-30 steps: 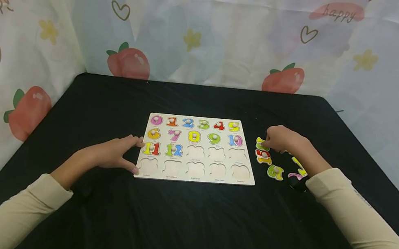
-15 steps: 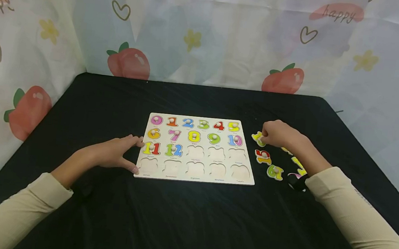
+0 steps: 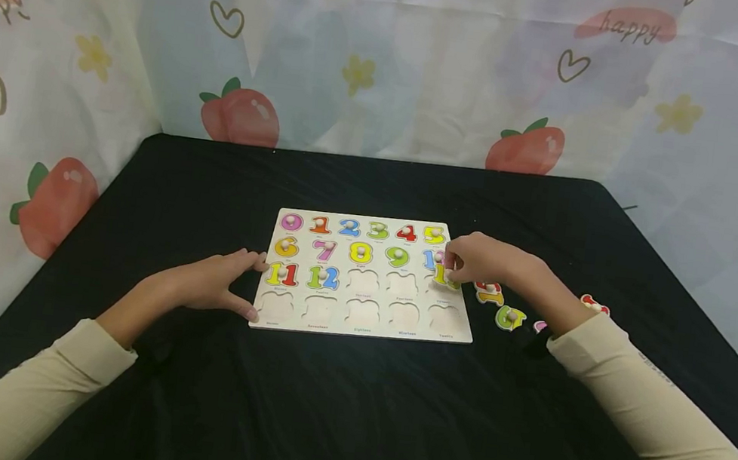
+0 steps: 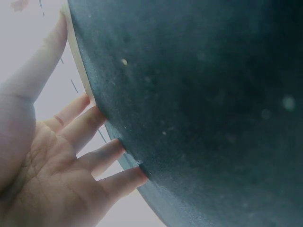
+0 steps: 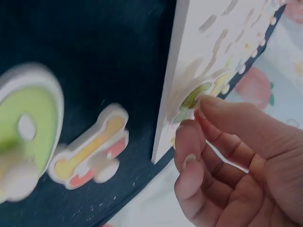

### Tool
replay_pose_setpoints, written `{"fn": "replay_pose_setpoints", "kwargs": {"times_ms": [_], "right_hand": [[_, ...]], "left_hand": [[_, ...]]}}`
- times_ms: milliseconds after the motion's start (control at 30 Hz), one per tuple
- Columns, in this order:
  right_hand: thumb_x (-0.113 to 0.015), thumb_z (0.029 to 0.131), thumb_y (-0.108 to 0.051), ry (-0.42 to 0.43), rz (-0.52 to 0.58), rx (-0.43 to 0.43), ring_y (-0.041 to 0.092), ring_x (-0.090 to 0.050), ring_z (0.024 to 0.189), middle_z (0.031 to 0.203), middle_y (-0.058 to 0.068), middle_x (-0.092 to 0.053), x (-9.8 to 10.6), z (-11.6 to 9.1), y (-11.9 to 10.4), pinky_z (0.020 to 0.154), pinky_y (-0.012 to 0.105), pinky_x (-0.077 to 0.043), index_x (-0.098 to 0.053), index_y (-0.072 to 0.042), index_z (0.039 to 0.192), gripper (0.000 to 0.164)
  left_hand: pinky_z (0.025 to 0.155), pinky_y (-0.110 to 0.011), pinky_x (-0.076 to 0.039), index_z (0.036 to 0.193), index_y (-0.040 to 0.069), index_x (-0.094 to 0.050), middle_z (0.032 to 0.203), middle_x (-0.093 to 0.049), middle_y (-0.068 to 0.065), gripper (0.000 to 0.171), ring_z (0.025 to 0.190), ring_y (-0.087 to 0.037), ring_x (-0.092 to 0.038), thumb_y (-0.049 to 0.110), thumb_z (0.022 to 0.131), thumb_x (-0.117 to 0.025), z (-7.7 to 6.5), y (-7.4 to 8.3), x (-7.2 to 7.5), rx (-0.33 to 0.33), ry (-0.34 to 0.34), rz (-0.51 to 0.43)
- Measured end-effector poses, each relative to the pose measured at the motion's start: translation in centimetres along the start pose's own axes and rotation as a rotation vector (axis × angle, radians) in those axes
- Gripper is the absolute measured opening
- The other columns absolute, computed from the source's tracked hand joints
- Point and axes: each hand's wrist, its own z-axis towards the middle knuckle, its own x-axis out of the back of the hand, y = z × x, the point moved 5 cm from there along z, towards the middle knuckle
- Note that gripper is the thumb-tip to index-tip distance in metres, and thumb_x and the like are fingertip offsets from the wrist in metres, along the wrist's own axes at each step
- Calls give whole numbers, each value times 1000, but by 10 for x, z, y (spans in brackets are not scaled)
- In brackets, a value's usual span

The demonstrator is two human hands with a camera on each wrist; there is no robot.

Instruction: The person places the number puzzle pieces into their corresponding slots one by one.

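A white wooden number puzzle board (image 3: pixel 339 323) lies on the black cloth, with knobbed number pieces from 0 to 12 in its upper slots and bare recesses below. My left hand (image 3: pixel 209 280) touches the board's left edge with thumb and fingers stretched out; the left wrist view shows the fingertips along that edge. Over the board's right side, my right hand (image 3: pixel 491 263) pinches a yellow and green number piece (image 3: pixel 442 276) between thumb and forefinger. It begins with a 1; its second digit is partly hidden. The piece partly covers the 10 and the recess below.
Right of the board lie loose pieces: a red and orange one (image 3: pixel 488 294), a green and yellow one (image 3: pixel 510 319), a pink one (image 3: pixel 539 326) mostly behind the forearm, and a red one (image 3: pixel 594 304). A patterned curtain (image 3: pixel 388 58) stands behind the table.
My right hand has lifted the yellow and green piece from the loose group and carried it left over the board's right edge. My left hand has stayed in place.
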Motion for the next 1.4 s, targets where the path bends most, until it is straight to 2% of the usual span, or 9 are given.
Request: {"fn": "replay_pose_setpoints", "kwargs": {"times_ms": [100,233,467,633,700,900,1067,1200,1400], "right_hand": [[-64,88,-11,-25,12,23,17,-54,65,82,3,-56,-5,5,-9,55,27,-45,-60,-7,91,7],[-65,88,-11,-13,20,99,15,-51,69,77,0,-55,-10,13,-21,60,27,-42,-60,-8,90,6],[-64,88,-13,23,7,202,13,-50,65,71,-4,-54,-16,26,-44,63,28,-41,-59,-11,88,5],[-64,89,-13,-2,11,199,13,-52,66,73,-4,-56,-18,34,-59,63,27,-41,-59,-12,90,5],[-64,89,-12,-9,4,206,13,-52,68,74,-4,-57,-18,36,-63,65,27,-41,-59,-11,90,5],[-64,88,-10,-3,-43,241,13,-51,70,73,-3,-56,-18,43,-78,66,26,-41,-59,-10,88,6],[-64,89,-10,16,-62,251,14,-52,71,73,-2,-55,-20,49,-88,66,25,-40,-59,-9,90,5],[-65,89,-11,34,-75,255,14,-52,72,74,-2,-56,-23,54,-95,66,24,-40,-60,-9,91,5],[-65,89,-10,42,-105,258,14,-51,71,75,-2,-56,-27,59,-103,61,22,-37,-60,-8,89,5]], "left_hand": [[102,-58,-26,139,3,-38,148,-27,-24,89,137,-42,-16,43,71,-79,0,0,0,9,-4,3],[102,-58,-26,138,3,-38,148,-26,-24,88,136,-43,-16,44,71,-78,0,1,0,11,-9,6],[100,-56,-31,137,2,-39,146,-29,-25,88,134,-43,-24,45,71,-78,-1,1,0,-8,2,13],[99,-55,-33,137,1,-40,146,-30,-25,88,133,-43,-26,43,71,-79,-2,3,1,-17,4,16],[98,-54,-35,137,1,-40,145,-31,-25,88,130,-42,-30,43,71,-79,-2,3,1,-18,5,19],[98,-54,-35,136,1,-40,144,-32,-25,87,128,-41,-33,43,71,-79,-2,5,2,-13,6,25],[99,-54,-34,137,2,-40,146,-31,-24,88,130,-41,-31,44,70,-79,-1,4,2,-11,13,21],[101,-55,-30,137,2,-39,147,-29,-24,88,135,-42,-22,44,70,-79,-1,3,1,-10,9,24],[100,-55,-31,136,1,-40,146,-30,-24,87,134,-43,-24,43,71,-79,-2,3,2,-19,11,24]]}}
